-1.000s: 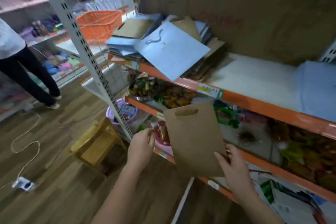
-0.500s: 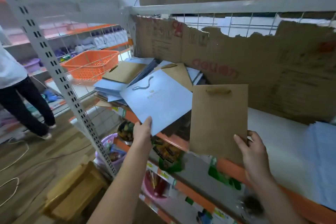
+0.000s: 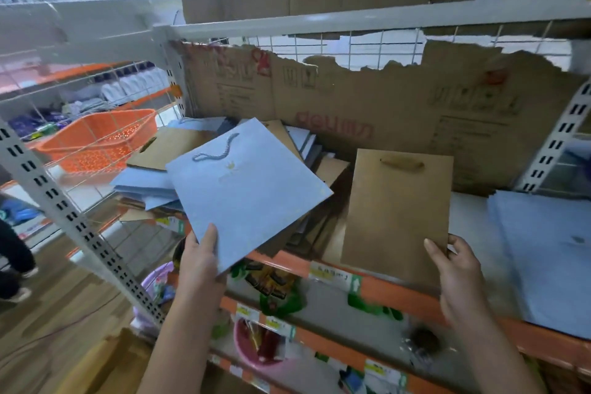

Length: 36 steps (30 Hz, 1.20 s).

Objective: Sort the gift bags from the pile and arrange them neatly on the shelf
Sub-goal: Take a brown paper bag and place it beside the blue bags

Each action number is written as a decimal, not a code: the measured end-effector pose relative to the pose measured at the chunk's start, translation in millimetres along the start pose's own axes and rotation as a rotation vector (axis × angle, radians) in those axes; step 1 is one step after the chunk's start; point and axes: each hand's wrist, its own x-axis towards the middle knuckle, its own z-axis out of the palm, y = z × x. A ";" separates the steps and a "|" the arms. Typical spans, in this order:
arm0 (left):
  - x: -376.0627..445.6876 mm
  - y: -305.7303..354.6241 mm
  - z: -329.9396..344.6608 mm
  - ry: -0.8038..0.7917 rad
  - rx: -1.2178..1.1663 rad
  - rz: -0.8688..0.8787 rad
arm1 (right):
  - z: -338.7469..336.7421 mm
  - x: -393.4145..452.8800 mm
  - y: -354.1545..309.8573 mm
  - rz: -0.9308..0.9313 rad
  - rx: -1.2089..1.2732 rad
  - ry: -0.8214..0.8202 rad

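Both hands occupied, one bag each. My right hand (image 3: 454,269) pinches the brown kraft gift bag (image 3: 398,214) at its lower right corner, thumb in front and fingers behind; the bag stands upright over the shelf (image 3: 470,211), in the bare stretch between the pile (image 3: 204,166) on the left and the stack of blue bags (image 3: 543,253) lying flat on the right. My left hand (image 3: 200,257) grips the blue gift bag (image 3: 246,198) at its lower corner, thumb on top; this bag is tilted and rests on top of the pile, its cord handle (image 3: 217,149) pointing away from me. Handling, as I judge it: both bags are flat-folded paper, light, fairly stiff across the face but easy to crease at a corner, so a one-corner pinch lets them swing. The blue one looks smooth-coated and may slide off its neighbours; the kraft has more bite. A better hold would be mid-edge or along the bottom fold, with the handles left alone. Pose: both forearms reach forward and up from below the shelf's orange edge, wrists roughly straight, left arm nearer the upright post (image 3: 73,217). Sorting looks far from done; the pile is still mixed brown and blue.
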 end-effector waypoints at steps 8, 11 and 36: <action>-44.2 -29.6 34.4 -0.330 0.099 -0.036 | -95.9 -47.4 -21.7 0.022 0.046 0.164; -71.2 -48.5 68.0 -0.443 0.152 -0.081 | -148.5 -63.5 -32.1 0.021 0.020 0.266; -346.7 -226.6 409.5 -0.636 0.716 0.155 | -612.0 -13.9 -48.0 0.086 -0.064 0.606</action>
